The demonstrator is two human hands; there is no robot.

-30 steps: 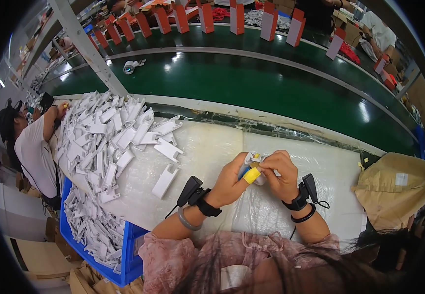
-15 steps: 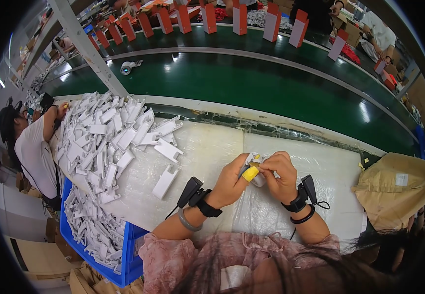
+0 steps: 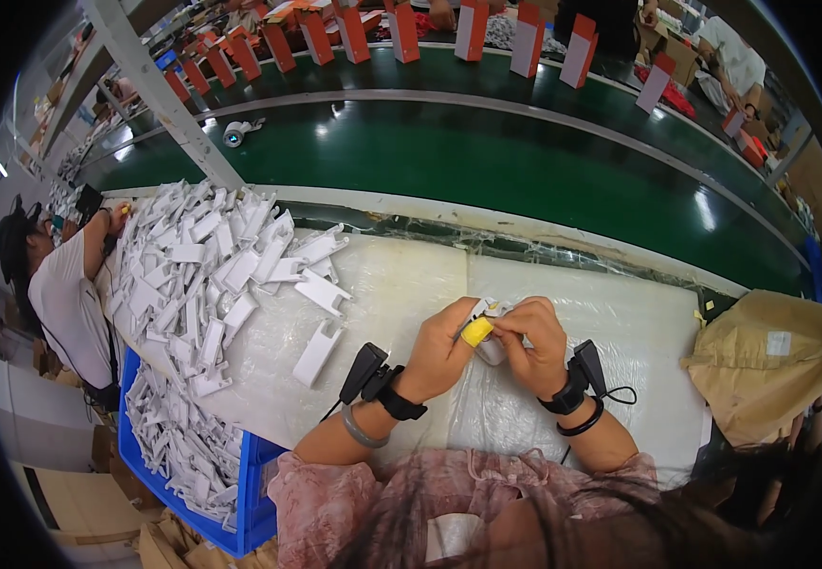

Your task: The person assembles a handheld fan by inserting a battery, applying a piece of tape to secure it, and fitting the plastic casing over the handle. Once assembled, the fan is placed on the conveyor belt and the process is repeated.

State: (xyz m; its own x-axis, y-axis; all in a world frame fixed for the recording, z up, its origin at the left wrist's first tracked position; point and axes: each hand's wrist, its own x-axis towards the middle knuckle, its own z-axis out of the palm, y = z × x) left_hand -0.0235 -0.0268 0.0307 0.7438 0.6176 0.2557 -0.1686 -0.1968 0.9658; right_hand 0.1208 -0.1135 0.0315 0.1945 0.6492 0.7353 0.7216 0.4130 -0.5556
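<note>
White part is held up over the right half of the film-covered desk, between both hands. Left hand: grip is closed around the part from its left side; yellow wrap is seen at the thumb end, whether worn or held cannot be told. Right hand: grip is closed to a pinch, thumb and index set against the part's right side; whatever is pinched is hidden. Black wrist devices are strapped to both wrists. Pile of white pieces is heaped on the desk's left, one loose piece laid just apart from it, nearest the left hand. More pieces are packed in the blue bin below the desk edge. Brown paper bag is set at the far right. Beyond the desk, the green belt carries one white device; orange-and-white boxes are lined up along its far side. A co-worker is seen at far left.
</note>
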